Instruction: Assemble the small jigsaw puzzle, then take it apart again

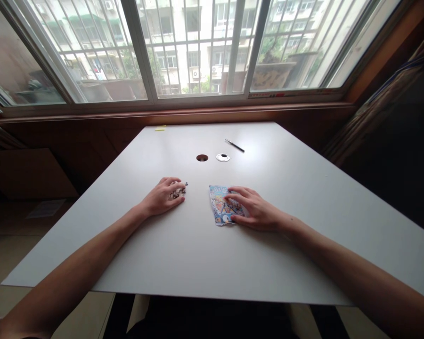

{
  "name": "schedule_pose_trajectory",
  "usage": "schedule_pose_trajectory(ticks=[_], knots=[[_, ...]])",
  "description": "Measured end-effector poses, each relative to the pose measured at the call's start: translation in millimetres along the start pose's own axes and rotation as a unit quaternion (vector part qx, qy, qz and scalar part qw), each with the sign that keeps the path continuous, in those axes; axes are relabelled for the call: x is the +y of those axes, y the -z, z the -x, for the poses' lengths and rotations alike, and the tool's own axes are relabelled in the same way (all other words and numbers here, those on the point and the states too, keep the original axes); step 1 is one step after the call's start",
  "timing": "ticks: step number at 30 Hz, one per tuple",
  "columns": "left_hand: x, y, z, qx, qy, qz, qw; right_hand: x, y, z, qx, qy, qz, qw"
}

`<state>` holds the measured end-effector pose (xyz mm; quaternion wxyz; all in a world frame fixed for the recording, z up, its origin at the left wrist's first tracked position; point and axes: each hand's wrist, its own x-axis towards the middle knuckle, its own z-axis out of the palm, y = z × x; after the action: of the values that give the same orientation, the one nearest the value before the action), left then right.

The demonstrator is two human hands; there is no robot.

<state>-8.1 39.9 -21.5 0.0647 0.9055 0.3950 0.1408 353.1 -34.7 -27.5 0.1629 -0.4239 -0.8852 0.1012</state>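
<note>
My left hand [159,196] rests on the white table with its fingers apart and curved around a small heap of dark and pale pieces [178,192]. They look like tiny jigsaw pieces, though part of the heap is hidden by the fingers. To the right lies a colourful printed sheet or packet [217,203], mostly blue, with a ragged lower edge. My right hand [257,208] lies over its right side, fingers spread and touching it, covering part of the print. Neither hand is closed around anything.
Farther back on the white table [183,254] are a round cable hole [202,158], a silvery disc-shaped cover [223,157] and a black pen [235,145]. A yellow strip [160,128] sits by the far left edge. Beyond stands a barred window [198,56].
</note>
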Motion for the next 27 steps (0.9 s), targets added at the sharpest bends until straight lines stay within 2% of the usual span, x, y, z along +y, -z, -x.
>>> schedule_pose_trajectory(ticks=[5,9,12,17,20,24,27], knots=[[-11.8,6.2,3.6,-0.018,-0.03,0.02,0.999,0.2,0.1,-0.1,0.0,-0.004,-0.001,1.0],[-28.8,14.0,7.6,0.026,-0.044,0.054,0.997,1.7,-0.1,0.0,-0.006,-0.01,-0.006,1.0],[-40.6,18.8,12.2,0.055,-0.025,0.081,0.995,3.5,-0.9,0.3,-0.007,-0.013,-0.009,1.0],[-48.3,25.8,18.5,0.09,-0.005,0.087,0.992,3.3,-1.3,0.9,0.0,-0.017,-0.02,1.0],[-40.1,27.7,17.7,0.095,-0.006,0.06,0.994,1.2,-1.2,0.1,0.006,-0.018,-0.016,1.0],[-8.3,19.1,7.3,0.11,-0.02,0.019,0.994,-2.8,-2.0,-3.3,0.009,-0.021,0.004,1.0],[18.7,7.2,-1.9,0.065,-0.074,-0.041,0.994,-6.2,-2.4,-5.1,0.009,-0.023,0.017,1.0]])
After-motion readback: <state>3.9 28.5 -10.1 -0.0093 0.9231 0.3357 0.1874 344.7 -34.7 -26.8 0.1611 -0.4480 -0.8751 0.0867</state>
